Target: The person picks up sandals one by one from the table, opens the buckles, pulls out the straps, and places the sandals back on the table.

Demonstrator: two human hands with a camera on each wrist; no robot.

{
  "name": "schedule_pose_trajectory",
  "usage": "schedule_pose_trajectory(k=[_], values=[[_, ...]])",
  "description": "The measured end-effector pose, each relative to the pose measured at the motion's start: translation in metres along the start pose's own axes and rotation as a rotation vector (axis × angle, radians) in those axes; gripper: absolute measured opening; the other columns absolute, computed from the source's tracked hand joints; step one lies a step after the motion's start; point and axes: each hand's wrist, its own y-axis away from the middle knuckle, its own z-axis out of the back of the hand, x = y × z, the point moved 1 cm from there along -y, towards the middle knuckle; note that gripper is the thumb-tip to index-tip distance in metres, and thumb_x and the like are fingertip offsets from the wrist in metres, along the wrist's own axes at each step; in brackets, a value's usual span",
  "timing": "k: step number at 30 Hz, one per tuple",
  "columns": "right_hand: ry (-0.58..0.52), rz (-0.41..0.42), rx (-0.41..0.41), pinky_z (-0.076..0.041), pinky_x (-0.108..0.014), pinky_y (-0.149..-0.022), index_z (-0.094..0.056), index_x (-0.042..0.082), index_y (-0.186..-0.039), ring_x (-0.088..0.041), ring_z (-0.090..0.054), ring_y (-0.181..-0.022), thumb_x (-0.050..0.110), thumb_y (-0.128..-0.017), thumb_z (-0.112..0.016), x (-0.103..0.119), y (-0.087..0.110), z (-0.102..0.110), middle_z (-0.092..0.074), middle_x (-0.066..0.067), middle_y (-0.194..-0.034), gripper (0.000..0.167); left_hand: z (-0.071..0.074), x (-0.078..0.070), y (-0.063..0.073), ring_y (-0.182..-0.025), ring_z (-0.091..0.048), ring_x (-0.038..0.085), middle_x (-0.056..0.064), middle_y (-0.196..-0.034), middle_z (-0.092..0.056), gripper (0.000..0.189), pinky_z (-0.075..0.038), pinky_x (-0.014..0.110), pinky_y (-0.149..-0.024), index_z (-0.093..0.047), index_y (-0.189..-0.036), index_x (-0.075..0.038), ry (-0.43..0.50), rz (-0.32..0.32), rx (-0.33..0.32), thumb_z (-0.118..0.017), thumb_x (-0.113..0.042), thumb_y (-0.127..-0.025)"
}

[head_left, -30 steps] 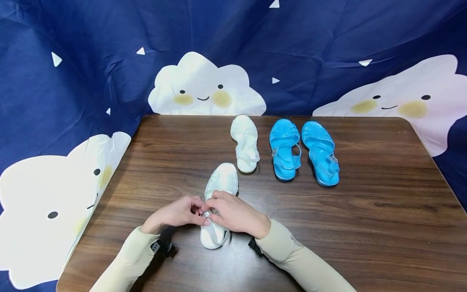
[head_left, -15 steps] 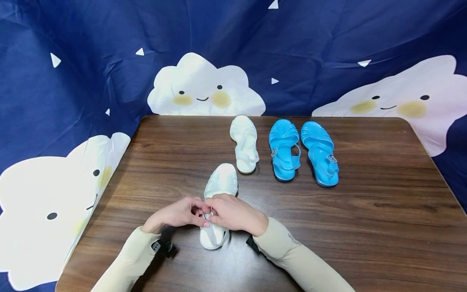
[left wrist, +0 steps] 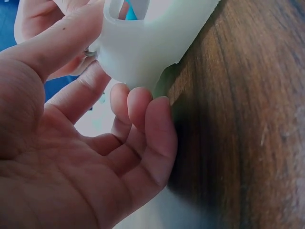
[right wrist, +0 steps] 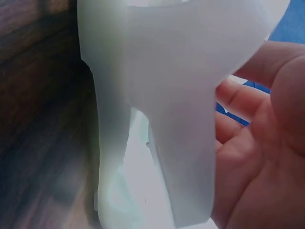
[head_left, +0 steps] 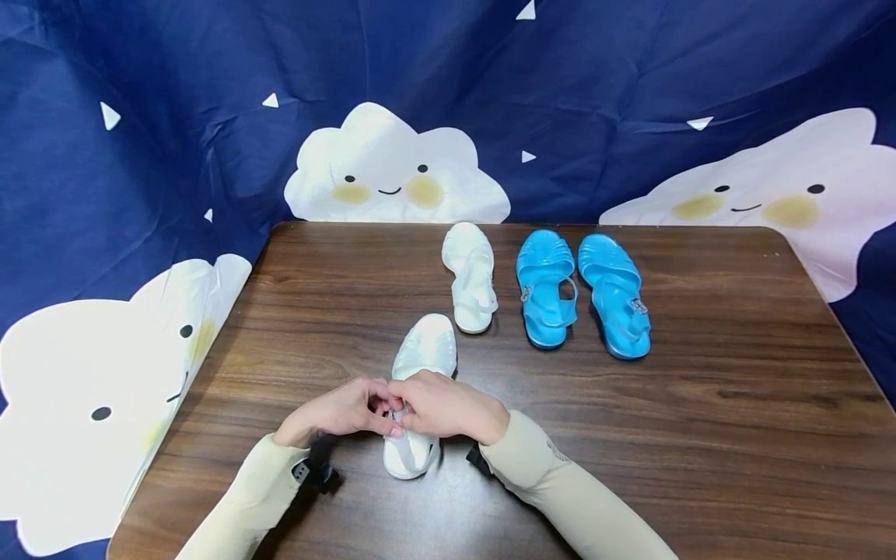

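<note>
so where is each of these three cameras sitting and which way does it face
Head: sits above, looks forward and down at the table; shows both sleeved forearms, the left hand and right hand meeting on the near white sandal.
Left wrist: sits behind the left palm, looks past its curled fingers at that sandal's strap; the right hand shows behind.
Right wrist: sits by the right palm, looks close up at the white strap.
Shared: all three show the same sandal; blue sandals show clearly only from the head.
</note>
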Motion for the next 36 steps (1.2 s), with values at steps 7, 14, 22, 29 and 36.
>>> schedule_pose_trajectory(k=[7, 14, 22, 29, 36], values=[[-0.109, -0.024, 0.074, -0.032, -0.015, -0.055, -0.057, 0.012, -0.082, -0.001, -0.038, -0.055, 0.011, -0.087, -0.066, -0.008, -0.005, 0.003, -0.04, 0.011, -0.059, 0.01, -0.001, 0.003, 0.0, -0.072, -0.046, 0.006, 0.013, -0.078, -0.052, 0.019, -0.038, 0.018, -0.061, -0.067, -0.089, -0.005, 0.013, 0.002, -0.002, -0.079, -0.016, -0.079], [-0.171, -0.017, 0.086, -0.034, -0.014, -0.056, -0.058, 0.014, -0.076, 0.001, -0.038, -0.053, 0.007, -0.083, -0.067, -0.013, -0.01, 0.003, -0.042, 0.012, -0.058, 0.013, -0.001, 0.005, 0.0, -0.073, -0.046, 0.007, 0.014, -0.08, -0.052, 0.019, -0.038, 0.018, -0.062, -0.067, -0.088, -0.005, 0.019, 0.004, -0.003, -0.079, -0.016, -0.078], [-0.253, -0.023, 0.152, -0.037, -0.015, -0.055, -0.057, 0.015, -0.08, 0.0, -0.047, -0.053, 0.008, -0.087, -0.065, -0.02, -0.013, 0.0, -0.048, 0.011, -0.057, 0.012, -0.001, 0.005, 0.002, -0.076, -0.047, 0.009, 0.015, -0.083, -0.053, 0.019, -0.039, 0.018, -0.064, -0.067, -0.089, -0.003, 0.059, 0.013, 0.001, -0.079, -0.014, -0.079], [-0.36, -0.025, 0.201, -0.042, -0.017, -0.056, -0.058, 0.013, -0.085, -0.005, -0.058, -0.055, 0.01, -0.091, -0.063, -0.025, -0.013, -0.001, -0.057, 0.005, -0.063, 0.009, -0.001, 0.006, 0.001, -0.075, -0.047, 0.007, 0.015, -0.081, -0.053, 0.018, -0.039, 0.018, -0.064, -0.067, -0.088, -0.001, 0.091, 0.012, -0.001, -0.078, -0.012, -0.079], [-0.324, -0.002, 0.186, -0.041, -0.016, -0.054, -0.058, 0.013, -0.085, -0.003, -0.056, -0.053, 0.012, -0.09, -0.063, -0.027, -0.012, 0.0, -0.059, 0.004, -0.062, 0.008, -0.001, 0.007, 0.0, -0.072, -0.048, 0.005, -0.004, -0.076, -0.05, 0.016, -0.04, 0.017, -0.062, -0.068, -0.082, -0.001, 0.072, 0.028, -0.021, -0.079, -0.013, -0.079]])
